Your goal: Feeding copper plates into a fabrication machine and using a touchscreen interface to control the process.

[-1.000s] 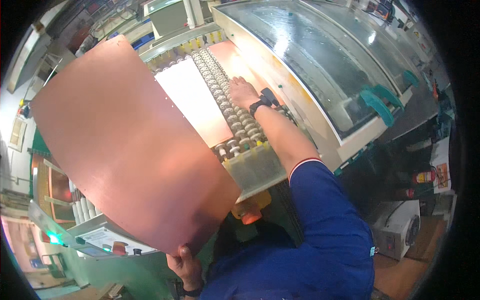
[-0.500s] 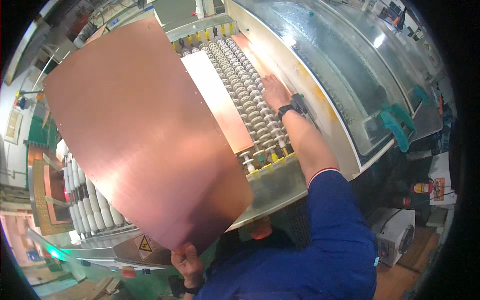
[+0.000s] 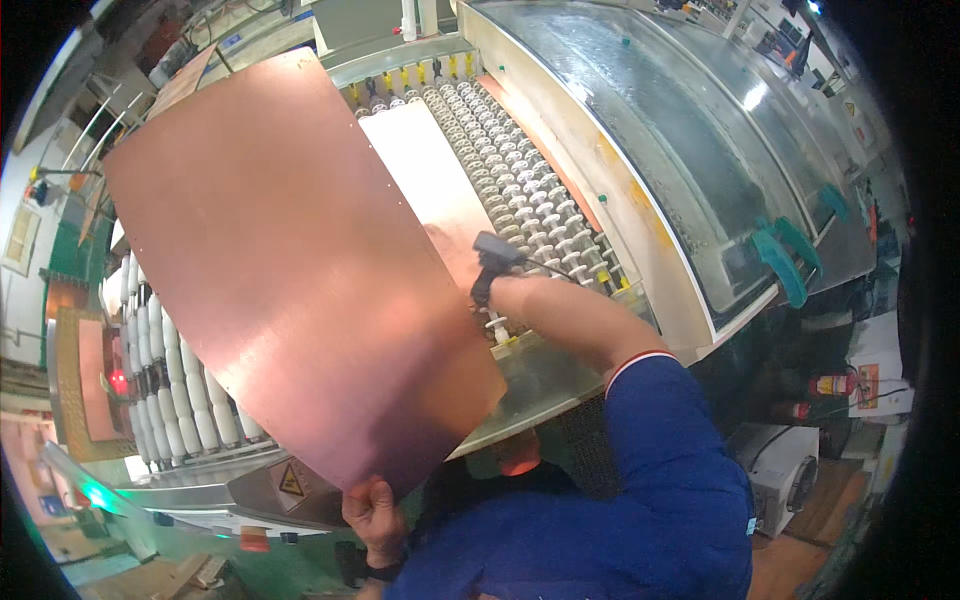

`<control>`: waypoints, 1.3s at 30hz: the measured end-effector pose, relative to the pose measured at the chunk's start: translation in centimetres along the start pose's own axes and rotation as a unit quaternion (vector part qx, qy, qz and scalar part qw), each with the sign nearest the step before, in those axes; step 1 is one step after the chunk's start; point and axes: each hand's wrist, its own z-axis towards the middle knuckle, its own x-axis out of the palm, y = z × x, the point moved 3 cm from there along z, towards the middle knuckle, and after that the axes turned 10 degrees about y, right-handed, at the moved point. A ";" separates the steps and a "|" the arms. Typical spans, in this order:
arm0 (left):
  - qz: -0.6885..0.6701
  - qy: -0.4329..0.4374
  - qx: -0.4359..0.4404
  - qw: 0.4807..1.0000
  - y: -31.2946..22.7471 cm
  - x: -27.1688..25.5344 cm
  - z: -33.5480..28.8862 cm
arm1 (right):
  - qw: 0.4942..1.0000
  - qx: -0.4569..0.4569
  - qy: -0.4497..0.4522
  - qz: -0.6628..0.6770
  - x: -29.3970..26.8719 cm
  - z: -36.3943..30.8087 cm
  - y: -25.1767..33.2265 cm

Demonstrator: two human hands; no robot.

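Note:
A large copper-coloured sheet is tilted up across the roller bed. My left hand pinches its near lower edge, thumb on top. My right hand is at the sheet's right edge, over a second copper sheet that lies on the rollers and shines white with glare. The right fingers are blurred and partly hidden by the big sheet's edge, so their grip does not show. A black device is strapped to my right wrist. Beyond the white wheel rollers, a strip of another copper sheet shows beside the machine's cover.
To the right is the machine's clear lid with green handles. White rollers continue at the left under the sheet. A warning label marks the near frame. A white box-shaped unit stands low at the right.
My right hand has moved left from the far copper strip to the big sheet's right edge. That strip has slid farther toward the cover. My left hand keeps its pinch.

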 end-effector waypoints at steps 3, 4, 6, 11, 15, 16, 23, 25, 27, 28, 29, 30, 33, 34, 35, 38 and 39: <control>0.014 -0.026 0.012 0.999 -0.7 0.7 0.1 | 0.996 -0.007 0.049 -0.068 0.1 -1.0 0.6; 0.011 -0.024 0.024 0.999 -1.1 1.0 0.3 | 0.992 0.004 0.055 -0.116 0.5 -1.0 -0.4; 0.006 -0.030 0.035 0.999 -1.3 1.4 0.1 | 0.985 0.010 0.042 -0.167 0.7 -1.5 -1.9; -0.033 -0.001 0.032 0.999 -0.5 0.8 -0.2 | 0.990 0.063 0.000 -0.124 -0.9 -4.1 -5.8; -0.011 0.029 0.025 0.999 -0.4 0.6 -0.1 | 0.989 0.063 -0.011 -0.133 -2.0 -6.3 -8.8; -0.012 0.022 -0.005 1.000 -0.7 0.7 0.0 | 0.988 0.059 -0.007 -0.140 -2.2 -6.8 -9.3; -0.074 0.006 -0.023 0.997 -2.0 2.8 2.0 | 0.989 0.066 0.011 -0.133 -3.2 -8.7 -11.8; -0.085 0.018 -0.029 0.996 -1.6 2.9 2.1 | 0.989 0.065 0.004 -0.135 -3.5 -8.8 -11.7; -0.096 0.030 -0.034 0.994 -1.3 2.9 2.4 | 0.987 0.089 0.030 -0.133 -4.1 -8.6 -11.0; -0.090 0.034 -0.035 0.995 -1.2 3.0 2.5 | 0.987 0.086 0.029 -0.134 -3.9 -8.4 -10.4; -0.086 0.038 -0.037 0.995 -1.1 3.1 2.4 | 0.987 0.094 0.022 -0.129 -3.4 -8.2 -9.5; -0.087 0.035 -0.038 0.995 -1.2 3.3 2.4 | 0.987 0.102 0.016 -0.123 -2.9 -8.2 -8.7; -0.118 0.049 -0.041 0.991 -1.4 3.7 2.6 | 0.986 0.099 0.004 -0.137 -2.4 -8.8 -7.4; -0.116 0.055 -0.055 0.990 -1.0 3.5 2.6 | 0.985 0.101 -0.016 -0.141 -2.5 -9.0 -7.3; -0.114 0.061 -0.068 0.989 -0.8 3.5 2.7 | 0.985 0.099 -0.014 -0.142 -2.5 -9.2 -7.5; -0.115 0.067 -0.051 0.990 -1.2 4.1 3.5 | 0.987 0.107 -0.006 -0.117 -3.6 -9.2 -6.7; -0.116 0.059 -0.050 0.990 -1.2 4.1 3.7 | 0.988 0.123 -0.028 -0.091 -3.6 -9.7 -5.9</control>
